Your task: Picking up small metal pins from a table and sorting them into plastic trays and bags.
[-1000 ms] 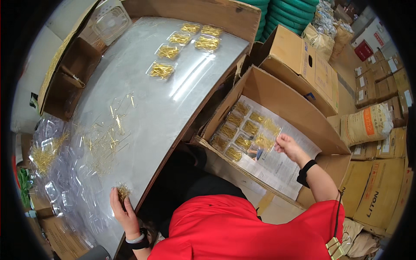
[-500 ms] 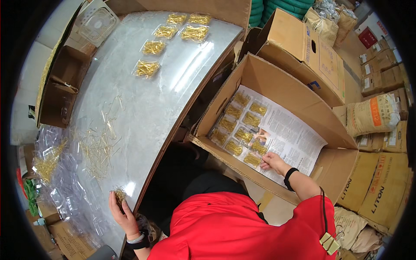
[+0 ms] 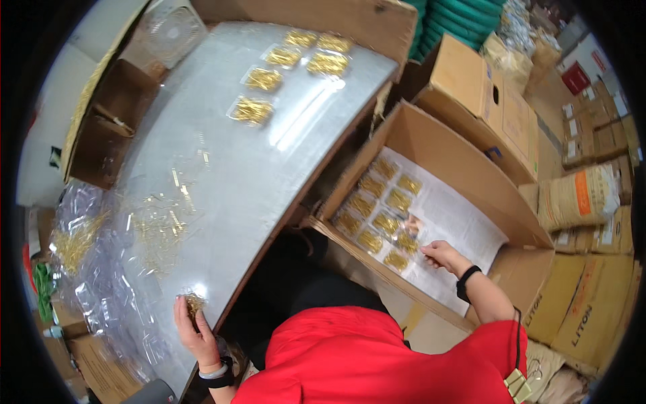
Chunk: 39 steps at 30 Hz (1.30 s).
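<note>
My left hand [image 3: 196, 333] rests at the near edge of the grey table, fingers and thumb closed around a clear packet of gold-coloured wire pieces [image 3: 194, 304]. Inside the open cardboard box on the right, my right hand [image 3: 445, 258] hovers over the newspaper lining, its fingers curled together with nothing visible in them. Just left of it lie rows of similar filled packets [image 3: 397, 260]. More filled packets [image 3: 252, 110] are grouped at the table's far end. Loose gold wire pieces [image 3: 161, 232] are scattered on the table's left part.
Empty clear plastic packets [image 3: 114, 296] pile along the table's left edge, with a heap of wire pieces [image 3: 77, 246] on them. A closed carton [image 3: 471, 87] stands behind the open box [image 3: 531, 269]. Sacks [image 3: 575, 198] and stacked cartons [image 3: 592, 303] line the right side.
My right hand has let go of the nearest packet in the box and drawn away to the right. My left hand keeps its place at the packet. The whole view has shifted slightly.
</note>
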Motion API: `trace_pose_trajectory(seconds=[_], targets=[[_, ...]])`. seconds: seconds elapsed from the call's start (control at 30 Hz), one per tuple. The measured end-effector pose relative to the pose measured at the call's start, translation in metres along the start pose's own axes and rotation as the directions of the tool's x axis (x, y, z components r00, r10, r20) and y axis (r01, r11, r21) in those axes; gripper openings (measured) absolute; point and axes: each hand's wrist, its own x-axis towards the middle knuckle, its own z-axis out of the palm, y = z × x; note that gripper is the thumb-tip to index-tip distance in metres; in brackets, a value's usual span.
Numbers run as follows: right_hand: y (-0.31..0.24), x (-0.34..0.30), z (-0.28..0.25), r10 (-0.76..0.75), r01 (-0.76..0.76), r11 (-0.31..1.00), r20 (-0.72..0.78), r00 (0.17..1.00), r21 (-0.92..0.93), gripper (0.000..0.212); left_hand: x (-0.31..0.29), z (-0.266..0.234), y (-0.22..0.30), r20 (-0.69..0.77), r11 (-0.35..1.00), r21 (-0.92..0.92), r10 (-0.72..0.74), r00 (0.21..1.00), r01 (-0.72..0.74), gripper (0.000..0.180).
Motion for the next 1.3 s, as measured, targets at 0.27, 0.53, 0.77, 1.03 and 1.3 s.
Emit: trace_pose_trajectory(seconds=[0.27,0.53,0.77,1.03,1.3], targets=[[-0.286,-0.103,0.056,-0.656,0.646,0.716,-0.063,0.752,0.265,0.022,0.001,0.006,0.01,-0.017,0.996,-0.089,-0.005,1.0,0.004,0.041],[-0.433,-0.015,0.04,-0.654,0.707,0.674,-0.273,0.705,0.213,0.019,0.003,0.002,0.012,-0.033,0.99,-0.144,-0.001,0.999,-0.003,0.044],[-0.467,0.004,0.032,-0.572,0.606,0.762,-0.203,0.795,0.229,0.018,0.002,0.003,0.008,-0.013,0.991,-0.132,0.022,1.0,-0.024,0.04],[-0.488,-0.004,0.036,-0.547,0.57,0.801,-0.162,0.821,0.185,0.014,0.003,0.004,0.01,-0.017,0.992,-0.121,0.016,1.0,-0.018,0.039],[-0.488,0.003,0.031,-0.528,0.546,0.828,-0.15,0.836,0.128,0.016,0.004,0.003,0.011,-0.004,0.993,-0.116,0.025,1.0,-0.026,0.039]])
